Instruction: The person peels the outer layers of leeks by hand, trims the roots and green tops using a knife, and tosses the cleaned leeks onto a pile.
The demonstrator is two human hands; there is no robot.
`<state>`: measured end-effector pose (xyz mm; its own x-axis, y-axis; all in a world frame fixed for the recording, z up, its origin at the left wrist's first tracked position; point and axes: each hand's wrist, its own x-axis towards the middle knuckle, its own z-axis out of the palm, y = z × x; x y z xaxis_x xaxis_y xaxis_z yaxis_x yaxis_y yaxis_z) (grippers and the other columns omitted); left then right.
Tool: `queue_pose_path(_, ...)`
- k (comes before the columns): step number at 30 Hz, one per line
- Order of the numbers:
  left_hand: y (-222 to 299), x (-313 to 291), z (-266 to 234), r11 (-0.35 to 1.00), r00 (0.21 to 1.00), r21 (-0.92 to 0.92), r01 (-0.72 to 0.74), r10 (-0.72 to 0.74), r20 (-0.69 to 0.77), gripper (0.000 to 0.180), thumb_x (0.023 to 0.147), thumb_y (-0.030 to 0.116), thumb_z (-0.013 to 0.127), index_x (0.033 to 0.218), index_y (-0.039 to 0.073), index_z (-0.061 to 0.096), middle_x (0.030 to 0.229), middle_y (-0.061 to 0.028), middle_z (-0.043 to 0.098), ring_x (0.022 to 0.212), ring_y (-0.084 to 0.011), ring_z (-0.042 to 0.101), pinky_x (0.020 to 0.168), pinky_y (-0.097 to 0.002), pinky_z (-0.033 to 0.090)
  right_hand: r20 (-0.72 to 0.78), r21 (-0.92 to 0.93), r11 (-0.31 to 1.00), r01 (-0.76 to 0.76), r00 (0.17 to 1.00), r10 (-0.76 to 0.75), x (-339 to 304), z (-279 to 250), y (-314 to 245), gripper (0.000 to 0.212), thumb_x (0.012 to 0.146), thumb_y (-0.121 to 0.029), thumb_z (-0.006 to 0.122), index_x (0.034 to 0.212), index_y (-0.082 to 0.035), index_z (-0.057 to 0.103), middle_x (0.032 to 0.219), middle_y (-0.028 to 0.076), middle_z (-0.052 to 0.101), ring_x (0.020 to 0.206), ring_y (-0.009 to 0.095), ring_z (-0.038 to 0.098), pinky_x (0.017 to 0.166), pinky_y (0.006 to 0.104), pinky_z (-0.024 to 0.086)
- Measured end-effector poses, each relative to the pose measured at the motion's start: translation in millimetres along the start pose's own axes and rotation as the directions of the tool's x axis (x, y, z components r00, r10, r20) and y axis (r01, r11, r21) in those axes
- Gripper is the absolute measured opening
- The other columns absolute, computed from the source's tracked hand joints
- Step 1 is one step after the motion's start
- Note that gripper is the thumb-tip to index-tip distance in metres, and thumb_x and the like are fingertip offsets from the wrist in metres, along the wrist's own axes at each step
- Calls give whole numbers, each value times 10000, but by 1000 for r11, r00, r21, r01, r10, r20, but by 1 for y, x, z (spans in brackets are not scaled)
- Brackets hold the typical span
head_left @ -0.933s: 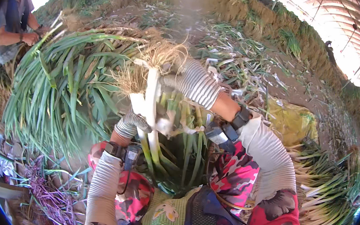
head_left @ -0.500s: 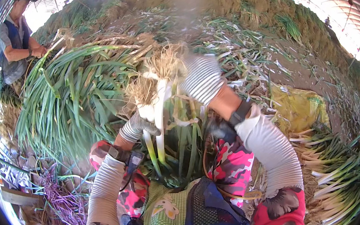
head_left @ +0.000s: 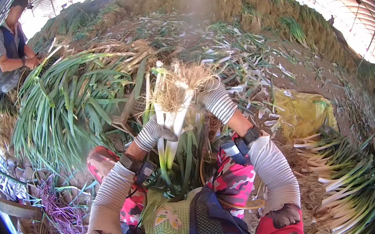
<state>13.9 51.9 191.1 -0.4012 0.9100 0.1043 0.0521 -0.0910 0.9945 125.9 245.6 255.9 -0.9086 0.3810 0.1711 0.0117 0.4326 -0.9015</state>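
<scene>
My left hand (head_left: 152, 134), in a striped glove, is closed around the white stems of a few long green onions (head_left: 179, 116). They stand upright before me, with shaggy roots (head_left: 192, 78) on top and green leaves reaching down between my knees. My right hand (head_left: 219, 102), gloved the same way, is at the right side of those roots. Its fingers are hidden behind the roots, so I cannot make out their grip.
A big heap of green onions (head_left: 68, 89) lies to the left, with a person (head_left: 12, 51) working behind it. Trimmed green onions (head_left: 349, 200) lie in a row at the right, near a yellow sack (head_left: 303, 114). Leaf scraps litter the ground ahead; purple strands (head_left: 61, 209) lie at lower left.
My right hand has come down and to the right, beside the roots. The green onions in my left hand have shifted a little to the right, their roots now drawn together.
</scene>
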Motion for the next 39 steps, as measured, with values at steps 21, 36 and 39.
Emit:
queue_pose_path(21,-1,-42,-32,955,951,-155,253,-216,220,636,451,22,820,1044,6,591,926,-61,627,873,-171,585,784,-316,479,334,388,911,138,900,-279,-1,45,97,326,824,-262,571,1095,-82,594,1076,74,615,859,199,597,772,319,469)
queue_pose_path(36,8,-7,-51,968,993,-249,36,-63,-101,416,473,-56,718,874,30,643,708,-19,607,622,-147,575,647,-287,494,-255,-936,249,-248,967,4,12,-94,-11,554,706,-100,594,1239,-64,446,1335,162,372,1124,389,471,930,425,410)
queue_pose_path(39,36,27,-55,961,982,209,-181,165,89,301,584,-31,690,880,16,662,761,-81,653,610,-161,608,634,-285,504,179,-962,71,265,802,-570,-10,-41,-58,579,670,-76,573,1238,-113,466,1253,128,455,1153,327,445,980,436,348)
